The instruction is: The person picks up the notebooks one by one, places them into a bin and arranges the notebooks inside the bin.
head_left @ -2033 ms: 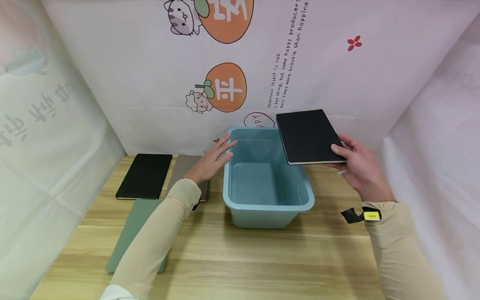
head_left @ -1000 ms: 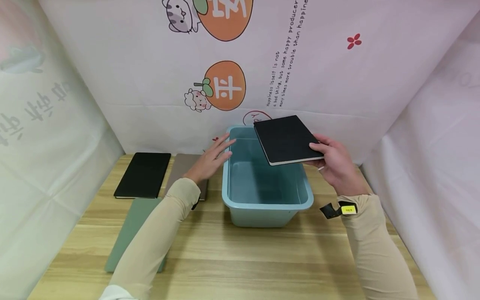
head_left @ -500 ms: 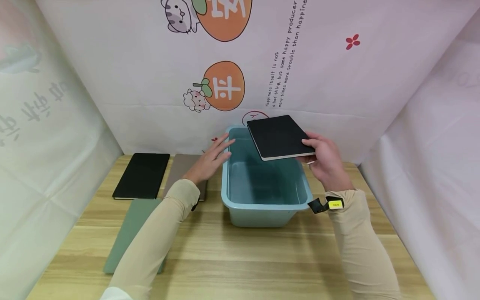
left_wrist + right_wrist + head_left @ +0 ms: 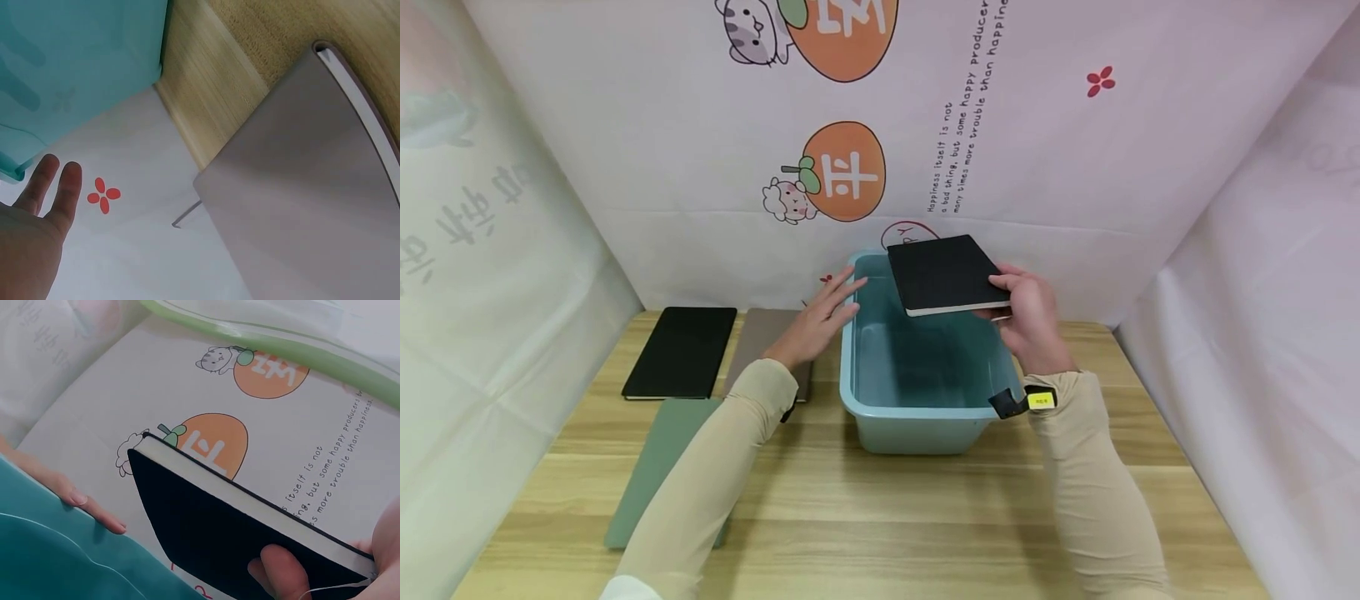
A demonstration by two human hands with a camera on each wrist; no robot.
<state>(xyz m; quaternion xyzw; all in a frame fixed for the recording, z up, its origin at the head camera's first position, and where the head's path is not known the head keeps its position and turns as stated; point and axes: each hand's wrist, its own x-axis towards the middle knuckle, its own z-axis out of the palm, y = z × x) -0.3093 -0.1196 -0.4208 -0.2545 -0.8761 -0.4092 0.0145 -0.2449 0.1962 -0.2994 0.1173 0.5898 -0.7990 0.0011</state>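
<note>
My right hand (image 4: 1033,321) holds a black notebook (image 4: 946,277) by its right edge, thumb on top and fingers underneath. The notebook hangs, slightly tilted, over the back of a blue plastic bin (image 4: 917,432). The right wrist view shows the notebook's cover (image 4: 194,519) and pale page edges, with fingertips (image 4: 284,572) against the cover. At the bin's left rim is my left hand (image 4: 815,327), its fingers extended and holding nothing. Inside the bin no object shows in the visible part. A grey-brown notebook (image 4: 300,162) lies beside the bin, partly hidden by my left hand.
Another black notebook (image 4: 681,352) lies at the table's back left. Nearer, a green notebook (image 4: 662,467) is partly covered by my left forearm. A printed white sheet (image 4: 1022,167) stands as a wall behind the wooden table (image 4: 895,533), with white sheets at both sides.
My right hand has carried the black notebook leftward, from the bin's right side to over its back part. My left hand has stayed at the left rim.
</note>
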